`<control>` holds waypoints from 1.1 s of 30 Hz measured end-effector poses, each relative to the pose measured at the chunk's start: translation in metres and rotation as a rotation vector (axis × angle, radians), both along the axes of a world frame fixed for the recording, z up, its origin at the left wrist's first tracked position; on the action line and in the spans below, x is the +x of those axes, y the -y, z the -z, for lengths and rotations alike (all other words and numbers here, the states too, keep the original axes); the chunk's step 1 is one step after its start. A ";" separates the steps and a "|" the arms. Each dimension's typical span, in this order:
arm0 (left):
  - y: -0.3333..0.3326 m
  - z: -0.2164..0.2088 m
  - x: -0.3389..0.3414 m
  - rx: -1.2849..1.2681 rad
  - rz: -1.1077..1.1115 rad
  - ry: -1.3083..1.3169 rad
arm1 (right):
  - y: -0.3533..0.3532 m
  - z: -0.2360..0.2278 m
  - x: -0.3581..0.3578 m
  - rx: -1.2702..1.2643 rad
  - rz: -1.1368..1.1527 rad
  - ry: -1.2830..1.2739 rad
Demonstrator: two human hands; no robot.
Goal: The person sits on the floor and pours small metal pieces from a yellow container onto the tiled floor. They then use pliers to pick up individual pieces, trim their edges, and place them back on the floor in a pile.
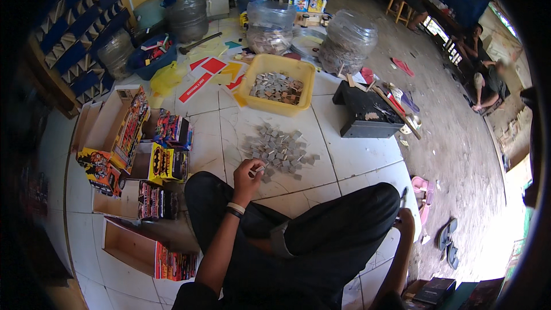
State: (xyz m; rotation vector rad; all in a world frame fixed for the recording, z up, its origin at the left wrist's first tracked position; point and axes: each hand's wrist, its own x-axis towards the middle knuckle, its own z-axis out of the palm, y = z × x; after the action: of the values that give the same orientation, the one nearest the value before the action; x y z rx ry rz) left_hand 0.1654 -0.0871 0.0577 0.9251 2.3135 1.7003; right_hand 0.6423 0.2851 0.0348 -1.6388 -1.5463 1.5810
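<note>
My left hand [247, 177] is pinched at the near left edge of a loose pile of small grey square pieces [278, 152] on the tiles. Between its fingertips is a small pale piece [260, 170], one of the same kind as far as I can tell. Beyond the pile stands a yellow plastic tub [248, 87] holding more of these grey pieces. My right hand [406, 221] is beside my right knee, partly hidden, with its fingers curled. A thin dark thing rises next to it, too small to name.
Open cardboard boxes [132, 238] with colourful small packs line the left. A low black stool [367, 116] bears sticks and tools. Large clear plastic jars [347, 40], a blue basin [152, 60] and red paper strips [196, 86] lie farther back. Sandals [447, 235] and seated people are at right.
</note>
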 end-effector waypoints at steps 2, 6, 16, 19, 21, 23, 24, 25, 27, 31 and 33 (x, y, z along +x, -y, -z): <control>0.001 -0.001 0.000 -0.006 -0.005 0.004 | 0.006 -0.047 -0.038 0.062 0.158 -0.250; -0.003 -0.004 0.002 0.050 -0.028 -0.034 | 0.050 -0.134 -0.126 0.609 -0.071 -0.165; -0.001 -0.005 0.001 0.108 -0.072 -0.067 | 0.239 -0.067 -0.312 0.403 -0.762 -0.588; 0.000 -0.004 -0.001 0.114 -0.157 -0.108 | 0.263 -0.029 -0.315 0.393 -0.819 -0.371; -0.001 -0.002 -0.003 0.111 -0.199 -0.091 | 0.262 -0.019 -0.312 0.408 -0.863 -0.441; -0.004 0.000 -0.005 0.106 -0.201 -0.131 | 0.257 -0.021 -0.309 0.302 -0.867 -0.479; -0.004 0.002 -0.006 0.107 -0.201 -0.138 | 0.254 -0.026 -0.308 0.209 -0.858 -0.506; -0.004 0.003 -0.006 0.112 -0.192 -0.138 | 0.253 -0.033 -0.309 0.113 -0.849 -0.532; -0.002 0.004 -0.007 0.070 -0.183 -0.104 | 0.249 -0.054 -0.303 -0.283 -0.797 -0.630; -0.003 0.005 -0.008 0.080 -0.210 -0.121 | 0.249 -0.090 -0.302 -0.548 -0.717 -0.874; -0.003 0.006 -0.006 0.102 -0.215 -0.084 | 0.249 -0.097 -0.300 -0.613 -0.679 -0.983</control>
State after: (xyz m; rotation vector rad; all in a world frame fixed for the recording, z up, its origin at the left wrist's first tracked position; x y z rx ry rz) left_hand 0.1593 -0.0841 0.0519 0.8034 2.4805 1.9131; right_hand 0.3423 0.0366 0.1321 -0.2488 -1.1128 2.8001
